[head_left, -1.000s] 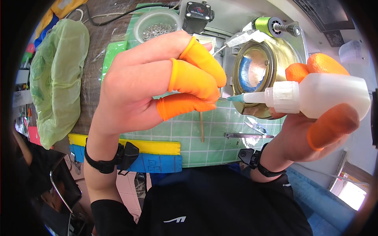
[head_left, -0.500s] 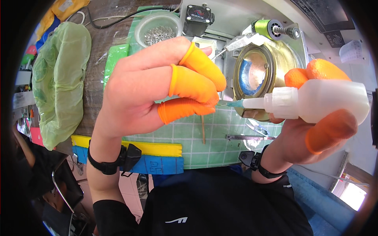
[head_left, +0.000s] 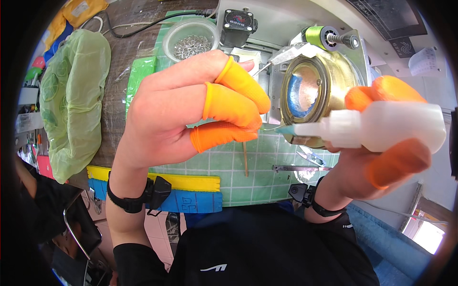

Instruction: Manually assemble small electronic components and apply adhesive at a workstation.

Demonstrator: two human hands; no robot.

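My left hand [head_left: 186,109] is raised over the cutting mat, with yellow and orange finger cots on its fingers. Its thumb and fingertips are pinched together on something tiny, mostly hidden; a thin strand shows just past the fingertips. My right hand [head_left: 369,174], also in orange finger cots, is wrapped round a translucent white squeeze bottle [head_left: 405,125]. The bottle lies nearly level, its narrow bluish nozzle tip [head_left: 286,129] pointing left at the thin strand, a short way from my left fingertips. Whether tip and strand touch, I cannot tell.
Behind my hands are a clear bowl [head_left: 166,40] of small metal pieces, a black box-shaped unit [head_left: 237,27], a green thread spool [head_left: 314,38] and a brass-coloured round housing [head_left: 344,76]. Snips [head_left: 310,155], a metal bar [head_left: 296,168] and a thin stick [head_left: 245,162] lie on the green mat [head_left: 229,178].
The bottle in my right hand has shifted slightly, its body a little lower and its nozzle tip now nearer the strand's end. My left hand has barely moved, keeping its pinch.
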